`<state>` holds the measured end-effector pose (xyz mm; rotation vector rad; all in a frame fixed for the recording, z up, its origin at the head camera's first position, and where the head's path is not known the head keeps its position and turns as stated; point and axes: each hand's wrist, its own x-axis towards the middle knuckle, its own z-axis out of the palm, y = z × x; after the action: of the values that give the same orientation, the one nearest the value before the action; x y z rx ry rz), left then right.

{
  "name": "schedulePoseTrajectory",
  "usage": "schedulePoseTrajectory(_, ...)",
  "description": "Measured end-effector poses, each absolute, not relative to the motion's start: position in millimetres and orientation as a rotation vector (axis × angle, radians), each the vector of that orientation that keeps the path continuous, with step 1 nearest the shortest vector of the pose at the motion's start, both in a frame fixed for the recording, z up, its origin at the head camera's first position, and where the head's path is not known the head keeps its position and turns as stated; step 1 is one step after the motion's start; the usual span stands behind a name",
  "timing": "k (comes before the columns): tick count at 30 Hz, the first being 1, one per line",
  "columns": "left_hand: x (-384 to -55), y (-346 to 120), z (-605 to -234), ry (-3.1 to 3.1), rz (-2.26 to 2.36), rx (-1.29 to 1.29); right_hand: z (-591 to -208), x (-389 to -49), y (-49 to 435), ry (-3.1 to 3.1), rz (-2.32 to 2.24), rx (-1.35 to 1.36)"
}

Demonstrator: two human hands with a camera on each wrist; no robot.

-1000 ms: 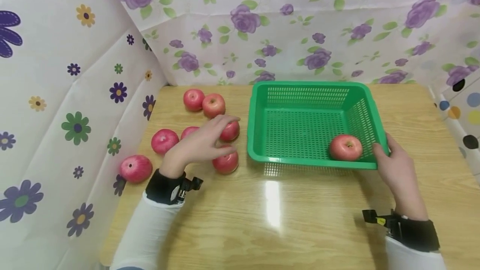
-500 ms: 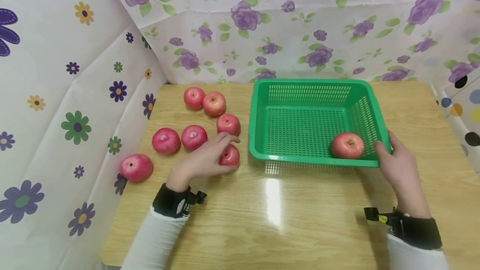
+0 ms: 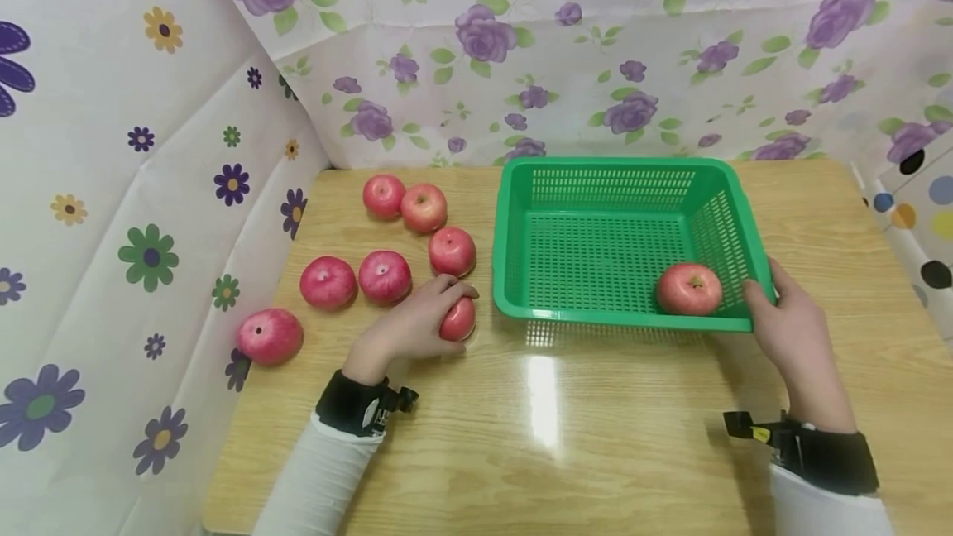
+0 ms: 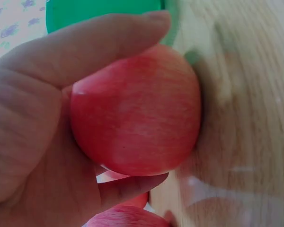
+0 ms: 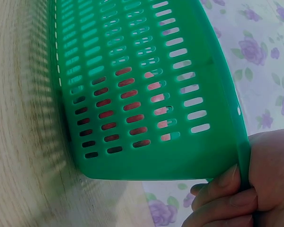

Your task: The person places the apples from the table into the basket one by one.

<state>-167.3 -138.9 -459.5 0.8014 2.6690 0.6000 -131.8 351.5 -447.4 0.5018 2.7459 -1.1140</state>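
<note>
My left hand (image 3: 419, 323) grips a red apple (image 3: 457, 319) on the table, just left of the basket. In the left wrist view the thumb curves over the apple (image 4: 137, 113) on one side and a finger comes round its other side. At the basket's near right corner, my right hand (image 3: 791, 327) holds the rim of the green plastic basket (image 3: 625, 318). Its fingers (image 5: 225, 189) curl under that rim in the right wrist view. Inside the basket, near that corner, lies one apple (image 3: 689, 289).
Several apples lie on the left of the wooden table (image 3: 581, 470), among them one apple (image 3: 452, 251) just beyond my left hand and another apple (image 3: 270, 336) by the left wall. Flower-patterned sheets (image 3: 447, 40) hang behind and to the left.
My left hand has come down and nearer the table's front, closing round the front apple, which sat free a second ago. My right hand keeps its hold on the basket rim.
</note>
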Motion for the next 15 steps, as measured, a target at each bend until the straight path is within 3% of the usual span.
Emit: schedulePoseTrajectory(15, -165.6, -137.9, -461.4, 2.682, 0.642, 0.769, -448.1, -132.1, 352.4, 2.764, -1.113, 0.485)
